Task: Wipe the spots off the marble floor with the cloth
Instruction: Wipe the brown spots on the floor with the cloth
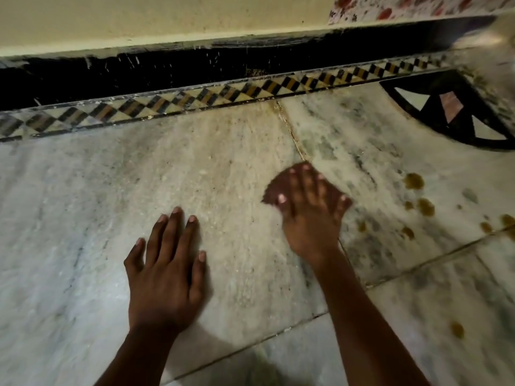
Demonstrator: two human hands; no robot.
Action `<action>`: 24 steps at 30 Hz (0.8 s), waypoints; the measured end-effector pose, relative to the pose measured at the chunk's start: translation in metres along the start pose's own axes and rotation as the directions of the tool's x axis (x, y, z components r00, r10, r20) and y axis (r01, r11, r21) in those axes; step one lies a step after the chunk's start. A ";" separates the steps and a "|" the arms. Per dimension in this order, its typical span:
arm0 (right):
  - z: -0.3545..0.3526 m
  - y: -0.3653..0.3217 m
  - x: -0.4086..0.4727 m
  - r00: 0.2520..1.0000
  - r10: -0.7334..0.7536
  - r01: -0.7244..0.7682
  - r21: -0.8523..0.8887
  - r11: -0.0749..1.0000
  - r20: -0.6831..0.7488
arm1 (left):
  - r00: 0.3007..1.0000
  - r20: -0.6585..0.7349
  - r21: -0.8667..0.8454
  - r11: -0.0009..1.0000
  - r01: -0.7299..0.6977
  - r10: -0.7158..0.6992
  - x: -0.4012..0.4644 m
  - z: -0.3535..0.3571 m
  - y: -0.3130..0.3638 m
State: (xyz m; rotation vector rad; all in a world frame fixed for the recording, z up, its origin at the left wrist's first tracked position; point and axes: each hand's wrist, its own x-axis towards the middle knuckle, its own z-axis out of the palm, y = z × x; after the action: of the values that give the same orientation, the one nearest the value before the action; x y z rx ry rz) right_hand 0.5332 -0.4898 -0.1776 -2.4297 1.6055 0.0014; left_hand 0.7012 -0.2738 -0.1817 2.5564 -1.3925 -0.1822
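Note:
My right hand (309, 213) presses flat on a small brown cloth (271, 189) on the white marble floor (83, 207), blurred by motion. Only the cloth's left edge shows past my fingers. My left hand (167, 263) rests palm-down on the floor, fingers spread, holding nothing. Several yellow-brown spots (414, 181) lie to the right of the cloth, with another spot (457, 329) nearer to me at the lower right.
A checkered inlay border (195, 98) runs along the far edge of the floor below a black skirting (139, 71) and a cream wall. A black curved inlay pattern (457, 112) sits at the far right. A flowered fabric (404, 5) shows at the top right.

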 end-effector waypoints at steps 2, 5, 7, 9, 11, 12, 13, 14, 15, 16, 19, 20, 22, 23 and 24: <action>-0.009 0.010 0.039 0.968 0.249 -0.248 0.062 0.967 -0.013 | 1.000 -0.007 0.001 1.000 -0.001 0.001 0.000 0.000 0.000; -0.021 -0.006 0.106 0.951 0.304 -0.310 0.160 0.937 0.061 | 1.000 -0.015 -0.011 1.000 0.003 -0.004 -0.001 0.000 0.003; -0.016 -0.023 0.113 0.983 0.156 -0.168 0.131 0.977 0.097 | 1.000 -0.021 -0.015 1.000 0.010 -0.010 -0.001 -0.001 0.002; -0.008 -0.024 0.074 0.997 -0.042 0.039 0.056 0.998 0.063 | 1.000 -0.021 -0.010 1.000 -0.006 0.006 -0.001 -0.004 0.003; -0.001 -0.011 0.007 0.988 -0.152 0.151 -0.008 0.988 -0.025 | 1.000 0.002 -0.008 1.000 -0.013 0.013 0.001 -0.004 0.002; 0.003 0.001 -0.024 0.987 -0.155 0.154 -0.030 0.988 -0.046 | 1.000 0.013 -0.008 1.000 -0.007 0.007 0.000 -0.006 0.003; 0.005 0.016 -0.047 0.993 -0.113 0.111 -0.038 0.993 -0.044 | 1.000 0.016 -0.009 1.000 -0.007 0.007 0.000 -0.007 0.002; 0.006 0.031 -0.060 0.999 -0.033 0.031 -0.045 0.999 -0.042 | 1.000 0.015 -0.014 1.000 -0.006 0.006 0.000 -0.007 0.002; 0.006 0.044 -0.060 0.996 0.064 -0.067 -0.047 0.997 -0.055 | 1.000 0.011 -0.016 1.000 -0.008 0.008 0.000 -0.008 0.003; 0.004 0.053 -0.049 0.981 0.168 -0.173 -0.046 0.984 -0.099 | 1.000 0.009 -0.013 1.000 -0.012 0.012 0.000 -0.009 0.004; -0.005 0.047 0.020 0.929 0.354 -0.353 0.031 0.935 -0.109 | 1.000 -0.011 0.011 1.000 -0.005 0.005 -0.001 -0.003 0.004; -0.010 0.039 0.042 0.931 0.365 -0.363 0.078 0.929 -0.021 | 1.000 -0.015 0.013 1.000 -0.004 0.004 -0.001 -0.002 0.003; -0.013 0.028 0.063 0.953 0.297 -0.301 0.083 0.950 0.057 | 1.000 -0.025 0.003 1.000 -0.007 0.007 -0.002 -0.002 0.002; -0.013 0.025 0.057 0.975 0.212 -0.215 0.057 0.975 0.059 | 1.000 -0.027 0.003 1.000 -0.014 0.014 -0.002 -0.002 0.001; -0.011 0.024 0.040 0.993 0.108 -0.110 0.030 0.994 0.053 | 0.999 -0.026 0.002 1.000 -0.019 0.019 -0.002 -0.004 0.001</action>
State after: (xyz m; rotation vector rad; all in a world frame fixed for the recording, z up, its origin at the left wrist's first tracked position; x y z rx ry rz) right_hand 0.5265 -0.5374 -0.1763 -2.2960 1.6999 0.0551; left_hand 0.6999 -0.2725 -0.1778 2.5365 -1.4074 -0.1443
